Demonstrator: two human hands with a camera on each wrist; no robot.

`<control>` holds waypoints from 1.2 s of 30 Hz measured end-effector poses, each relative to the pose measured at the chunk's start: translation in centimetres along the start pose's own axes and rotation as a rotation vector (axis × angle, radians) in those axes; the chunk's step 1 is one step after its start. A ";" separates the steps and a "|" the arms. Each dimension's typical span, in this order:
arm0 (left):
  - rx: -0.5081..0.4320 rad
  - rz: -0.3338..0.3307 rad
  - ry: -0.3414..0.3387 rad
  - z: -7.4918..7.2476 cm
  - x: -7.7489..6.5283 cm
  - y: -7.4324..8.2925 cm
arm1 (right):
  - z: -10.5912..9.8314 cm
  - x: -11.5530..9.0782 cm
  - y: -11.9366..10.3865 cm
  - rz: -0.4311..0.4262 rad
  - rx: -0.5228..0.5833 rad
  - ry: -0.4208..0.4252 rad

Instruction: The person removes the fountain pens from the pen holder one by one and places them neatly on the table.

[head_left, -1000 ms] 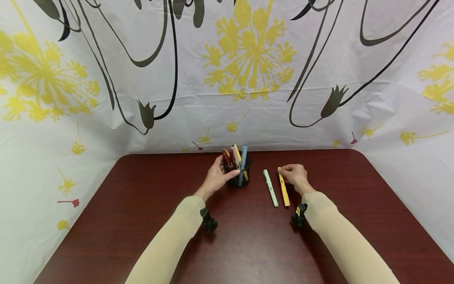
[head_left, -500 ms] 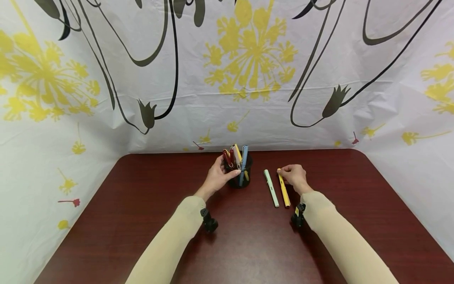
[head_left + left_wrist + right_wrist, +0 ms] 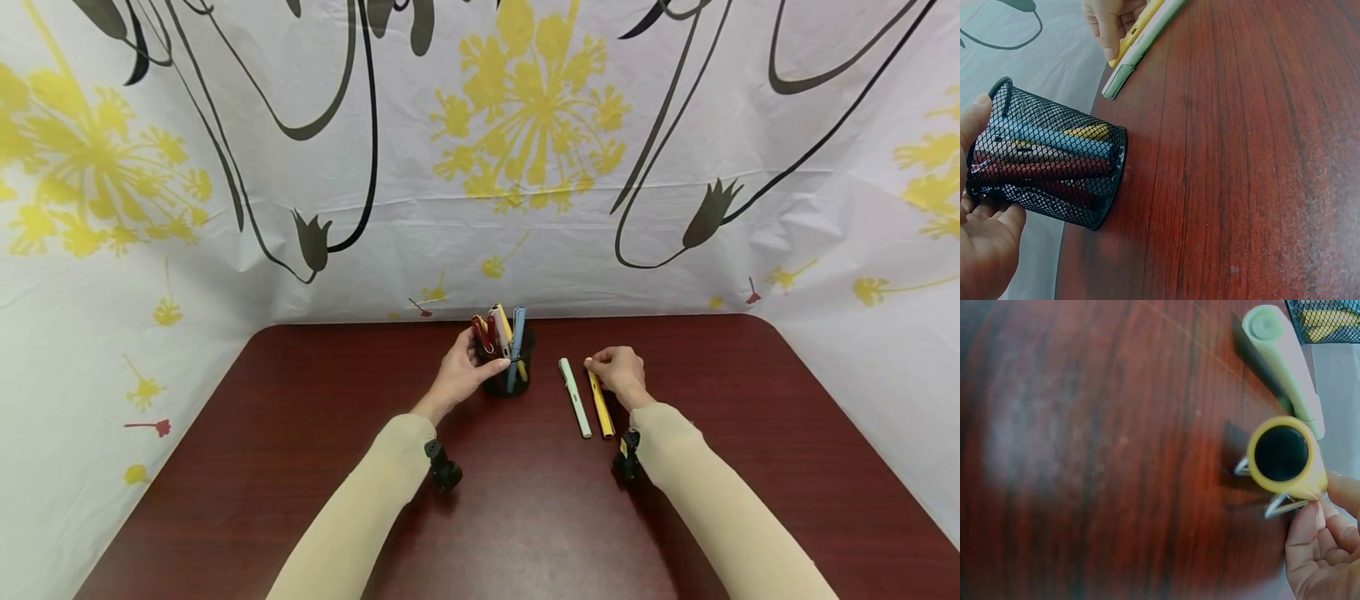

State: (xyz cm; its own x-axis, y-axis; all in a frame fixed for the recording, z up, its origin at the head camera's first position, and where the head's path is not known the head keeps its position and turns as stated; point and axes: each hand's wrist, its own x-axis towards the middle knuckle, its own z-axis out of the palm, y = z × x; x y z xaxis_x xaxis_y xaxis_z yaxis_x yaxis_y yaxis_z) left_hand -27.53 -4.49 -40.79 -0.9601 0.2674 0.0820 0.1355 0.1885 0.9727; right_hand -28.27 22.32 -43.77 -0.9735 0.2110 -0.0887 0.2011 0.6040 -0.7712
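My left hand (image 3: pixel 459 373) grips a black mesh pen holder (image 3: pixel 1054 156) near its rim, thumb on one side and fingers on the other. Inside stand several pens, among them a blue pen (image 3: pixel 517 329) and dark red ones (image 3: pixel 481 332). To the right, my right hand (image 3: pixel 621 372) pinches the far end of a yellow pen (image 3: pixel 602 410) between thumb and fingers. Two wire clips stick out beside its dark, hollow-looking near end in the right wrist view. A pale green pen (image 3: pixel 575 402) lies alongside, between the yellow pen and the holder.
The dark red wooden table (image 3: pixel 510 517) carries all of these. A white patterned sheet (image 3: pixel 420 150) hangs behind it and along both sides. Each sleeved wrist wears a small black camera, one on the left (image 3: pixel 442 467) and one on the right (image 3: pixel 627 458).
My right hand and forearm have shifted slightly left, and the far end of the yellow pen has moved a little left with them. My left hand keeps its grip on the holder.
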 end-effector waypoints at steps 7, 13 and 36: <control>0.018 0.018 0.021 0.2 1.0 -2.1 | 0.1 0.0 0.0 -0.015 -0.017 0.010; 0.041 0.013 0.038 0.2 0.9 -2.0 | 0.2 0.0 0.0 -0.020 -0.036 0.019; 0.011 0.022 0.017 0.1 -0.3 0.2 | -0.5 -0.1 -0.4 -0.080 0.056 0.031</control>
State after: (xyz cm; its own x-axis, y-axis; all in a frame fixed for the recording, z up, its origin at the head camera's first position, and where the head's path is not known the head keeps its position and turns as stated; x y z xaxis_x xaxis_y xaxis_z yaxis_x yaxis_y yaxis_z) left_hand -27.22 -4.43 -40.69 -0.9610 0.2550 0.1070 0.1589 0.1928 0.9683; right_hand -28.18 22.49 -43.14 -0.9822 0.1877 -0.0061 0.1151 0.5761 -0.8092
